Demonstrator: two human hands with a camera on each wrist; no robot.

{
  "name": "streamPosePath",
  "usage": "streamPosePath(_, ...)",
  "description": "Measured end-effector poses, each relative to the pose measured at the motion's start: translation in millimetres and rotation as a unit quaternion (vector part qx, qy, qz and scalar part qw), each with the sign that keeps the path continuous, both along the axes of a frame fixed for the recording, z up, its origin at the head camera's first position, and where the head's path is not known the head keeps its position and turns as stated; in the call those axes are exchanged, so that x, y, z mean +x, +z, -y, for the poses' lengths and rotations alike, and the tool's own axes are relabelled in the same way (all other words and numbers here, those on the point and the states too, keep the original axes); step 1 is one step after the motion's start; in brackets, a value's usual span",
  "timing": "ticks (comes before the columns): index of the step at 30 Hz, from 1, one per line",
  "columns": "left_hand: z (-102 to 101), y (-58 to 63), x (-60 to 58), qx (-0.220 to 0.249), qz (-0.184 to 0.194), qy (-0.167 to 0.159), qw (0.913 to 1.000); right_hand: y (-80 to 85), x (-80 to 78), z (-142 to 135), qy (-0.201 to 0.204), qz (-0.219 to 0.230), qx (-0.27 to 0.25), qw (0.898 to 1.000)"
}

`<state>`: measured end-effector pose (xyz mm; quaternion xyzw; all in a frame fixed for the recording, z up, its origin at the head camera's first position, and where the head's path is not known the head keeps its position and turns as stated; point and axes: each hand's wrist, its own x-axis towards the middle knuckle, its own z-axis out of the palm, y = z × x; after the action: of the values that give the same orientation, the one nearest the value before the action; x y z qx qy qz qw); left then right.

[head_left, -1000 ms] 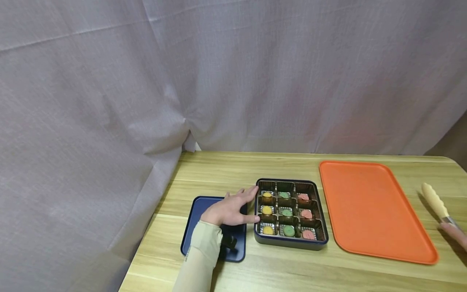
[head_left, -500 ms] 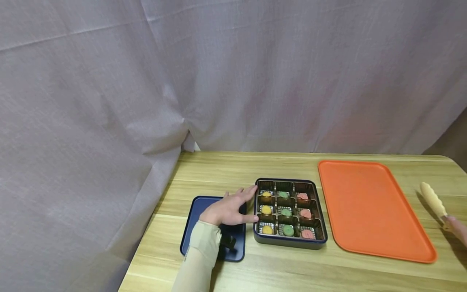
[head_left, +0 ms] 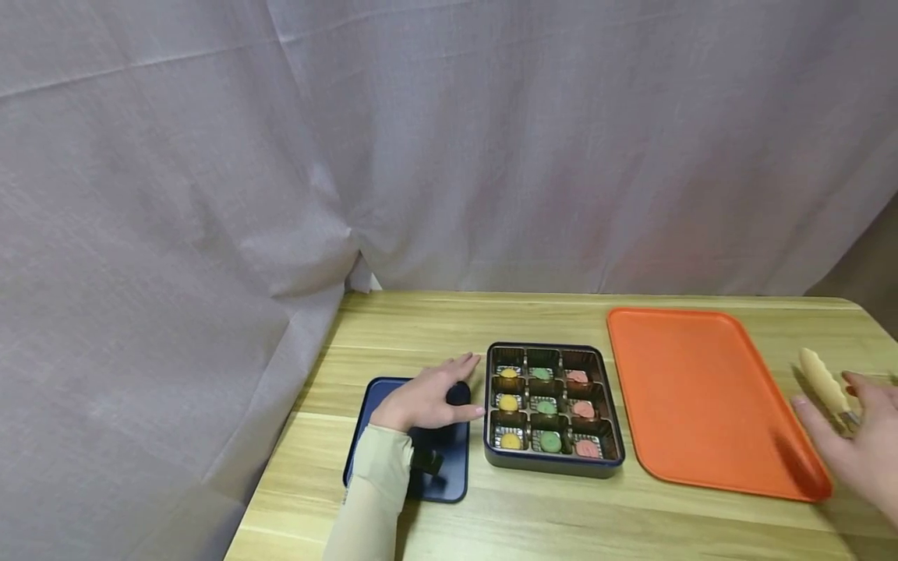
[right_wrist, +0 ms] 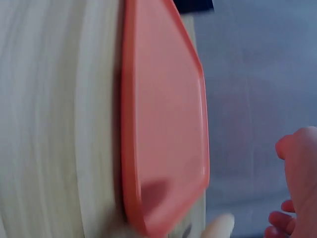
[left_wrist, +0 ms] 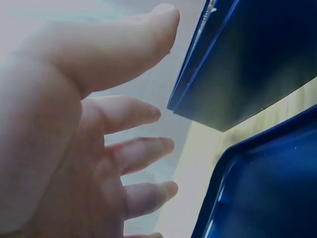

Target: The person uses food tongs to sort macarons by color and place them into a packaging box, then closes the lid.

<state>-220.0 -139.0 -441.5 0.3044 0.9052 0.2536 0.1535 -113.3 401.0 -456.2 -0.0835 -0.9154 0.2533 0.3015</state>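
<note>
My left hand [head_left: 424, 397] hovers over the dark blue lid [head_left: 449, 467], fingers spread, at the left side of a dark blue box [head_left: 554, 465]. In the left wrist view, a gap separates its fingertips from the box wall [left_wrist: 257, 64]. The box's compartments hold small round sweets: a yellow column [head_left: 508, 403], a green one [head_left: 550, 442] and a pink one [head_left: 584, 409]. My right hand [head_left: 866, 456], fingers apart, is by the tray's right edge. Beside it lie tongs with a cream scalloped end [head_left: 821, 378]; the hand partly hides their metal part.
An orange tray [head_left: 701, 397] lies between the box and the tongs, with a hand's shadow on its near right corner. The wooden table [head_left: 561, 522] ends at a grey curtain [head_left: 491, 156] behind and on the left.
My right hand has released the tongs and moved left, its fingers spreading. My left hand has drawn slightly left, off the box's edge.
</note>
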Motion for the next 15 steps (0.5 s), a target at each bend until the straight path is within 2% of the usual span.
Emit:
streamPosePath(1,2,0.4,0.2,0.0,0.0,0.003,1.0,2.9,1.7,7,0.007,0.029,0.009,1.0)
streamPosePath(4,6,1.9,0.2,0.0,0.001,0.011,0.9999,9.8,3.6,27,0.033,0.053,0.056,0.997)
streamPosePath(10,20,8.6,-1.3,0.002,-0.002,0.034,0.9994,18.0,7.3,70,0.107,0.033,0.073,0.991)
streamPosePath(15,35,12.1,-3.0,-0.009,-0.024,0.063,0.9977,17.8,11.7,108,0.167,0.004,0.084,0.982)
